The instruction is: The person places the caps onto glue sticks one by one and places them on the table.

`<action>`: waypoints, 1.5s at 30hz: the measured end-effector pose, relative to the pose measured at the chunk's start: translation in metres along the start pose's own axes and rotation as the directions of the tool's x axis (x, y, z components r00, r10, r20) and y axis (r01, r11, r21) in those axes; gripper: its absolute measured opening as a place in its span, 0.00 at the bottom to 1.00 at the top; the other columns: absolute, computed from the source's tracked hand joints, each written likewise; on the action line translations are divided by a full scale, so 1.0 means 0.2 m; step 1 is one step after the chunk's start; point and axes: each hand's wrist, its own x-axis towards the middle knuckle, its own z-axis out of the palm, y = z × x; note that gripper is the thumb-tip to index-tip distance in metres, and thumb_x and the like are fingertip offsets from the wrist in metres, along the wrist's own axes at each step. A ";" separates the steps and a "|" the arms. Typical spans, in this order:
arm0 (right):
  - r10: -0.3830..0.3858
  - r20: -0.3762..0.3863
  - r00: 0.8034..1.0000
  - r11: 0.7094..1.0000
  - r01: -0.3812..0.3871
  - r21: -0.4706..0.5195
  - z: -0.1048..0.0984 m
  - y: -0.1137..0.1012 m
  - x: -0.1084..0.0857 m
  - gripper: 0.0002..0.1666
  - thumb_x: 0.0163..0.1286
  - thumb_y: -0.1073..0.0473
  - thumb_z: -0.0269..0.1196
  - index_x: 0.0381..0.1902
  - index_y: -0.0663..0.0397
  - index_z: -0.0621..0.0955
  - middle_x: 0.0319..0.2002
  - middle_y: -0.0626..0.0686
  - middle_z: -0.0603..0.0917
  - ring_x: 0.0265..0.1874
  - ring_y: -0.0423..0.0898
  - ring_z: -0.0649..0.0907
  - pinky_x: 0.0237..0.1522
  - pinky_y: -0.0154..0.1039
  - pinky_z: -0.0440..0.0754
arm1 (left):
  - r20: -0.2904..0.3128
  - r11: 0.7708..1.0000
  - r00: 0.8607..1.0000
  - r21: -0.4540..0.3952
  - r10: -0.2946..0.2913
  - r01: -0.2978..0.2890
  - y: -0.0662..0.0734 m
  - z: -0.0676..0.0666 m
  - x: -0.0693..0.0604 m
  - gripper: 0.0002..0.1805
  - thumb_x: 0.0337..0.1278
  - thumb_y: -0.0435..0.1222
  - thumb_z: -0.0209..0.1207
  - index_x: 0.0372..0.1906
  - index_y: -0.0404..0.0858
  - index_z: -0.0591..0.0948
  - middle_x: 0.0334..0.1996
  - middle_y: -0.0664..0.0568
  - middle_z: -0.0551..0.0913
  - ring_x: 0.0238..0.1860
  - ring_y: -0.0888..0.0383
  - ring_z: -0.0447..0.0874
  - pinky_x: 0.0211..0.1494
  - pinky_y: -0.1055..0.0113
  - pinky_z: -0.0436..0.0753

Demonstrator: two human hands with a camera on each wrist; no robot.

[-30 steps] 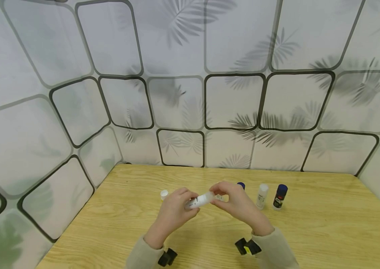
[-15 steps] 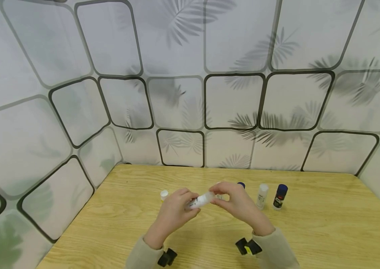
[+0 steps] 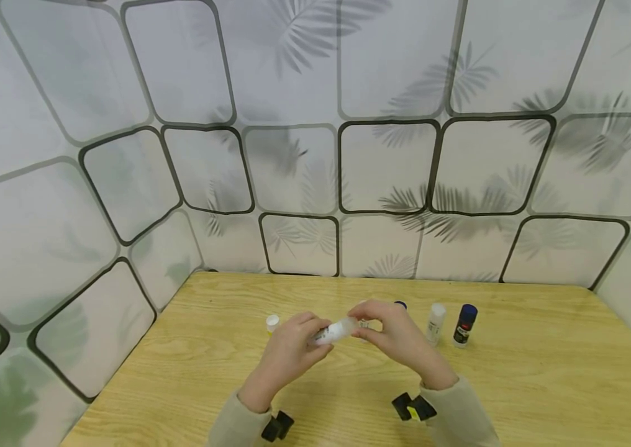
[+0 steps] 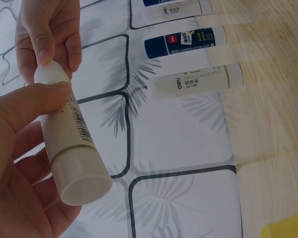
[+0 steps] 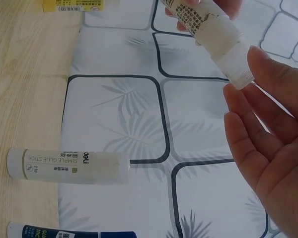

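Observation:
A white glue stick (image 3: 335, 331) is held tilted above the table between both hands. My left hand (image 3: 293, 347) grips its body, with the thumb across the barrel (image 4: 72, 129) in the left wrist view. At the other end, my right hand (image 3: 396, 335) pinches the translucent cap end (image 5: 236, 64) between thumb and fingertips. Behind the right hand stands another white glue stick (image 5: 69, 166), largely covered in the head view. Beside it is a dark blue glue stick (image 4: 186, 42), of which only the top shows from the head.
Farther right stand a white glue stick (image 3: 435, 326) and a dark blue one (image 3: 464, 326). A yellow glue stick with a white top (image 3: 272, 323) stands behind the left hand. The wooden table (image 3: 544, 372) meets a patterned cloth wall (image 3: 377, 242) at the back.

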 end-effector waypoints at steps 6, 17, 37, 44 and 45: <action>0.051 0.013 0.999 0.999 -0.051 0.015 0.00 -0.01 0.00 0.15 0.53 0.64 0.65 0.40 0.55 0.79 0.38 0.49 0.80 0.37 0.43 0.79 0.38 0.36 0.77 | -0.035 0.999 0.999 0.030 0.017 -0.016 0.00 0.00 0.00 0.16 0.39 0.38 0.67 0.38 0.38 0.81 0.32 0.53 0.78 0.30 0.62 0.75 0.31 0.73 0.75; 0.073 0.026 0.997 0.996 -0.074 0.052 0.00 -0.03 0.00 0.15 0.53 0.62 0.65 0.41 0.55 0.79 0.38 0.48 0.80 0.37 0.43 0.79 0.39 0.37 0.77 | -0.120 0.995 0.990 0.085 0.067 -0.057 0.01 0.00 0.00 0.17 0.34 0.38 0.70 0.35 0.39 0.82 0.30 0.54 0.78 0.29 0.62 0.75 0.30 0.72 0.76; 0.067 0.049 0.997 0.994 -0.071 0.083 0.03 -0.03 0.01 0.12 0.55 0.62 0.64 0.38 0.57 0.79 0.35 0.48 0.80 0.33 0.42 0.79 0.35 0.35 0.77 | -0.147 0.988 0.983 0.125 0.112 -0.094 0.01 0.00 0.00 0.16 0.31 0.37 0.71 0.32 0.39 0.82 0.28 0.54 0.77 0.27 0.62 0.73 0.29 0.72 0.75; 0.102 0.124 0.987 0.985 -0.117 0.125 0.03 -0.03 0.01 0.10 0.59 0.60 0.60 0.39 0.56 0.77 0.35 0.47 0.78 0.33 0.40 0.79 0.36 0.33 0.77 | -0.013 0.999 1.000 -0.043 -0.004 0.003 0.01 0.02 0.00 0.12 0.42 0.35 0.64 0.37 0.38 0.81 0.30 0.53 0.79 0.28 0.63 0.72 0.29 0.73 0.73; 0.107 0.126 0.986 0.984 -0.123 0.126 0.02 -0.03 0.01 0.10 0.60 0.60 0.60 0.40 0.55 0.77 0.35 0.46 0.78 0.33 0.40 0.79 0.36 0.34 0.77 | 0.000 0.998 1.000 -0.062 -0.009 0.009 0.01 0.03 0.00 0.12 0.43 0.35 0.63 0.38 0.38 0.81 0.31 0.53 0.80 0.29 0.63 0.72 0.30 0.73 0.73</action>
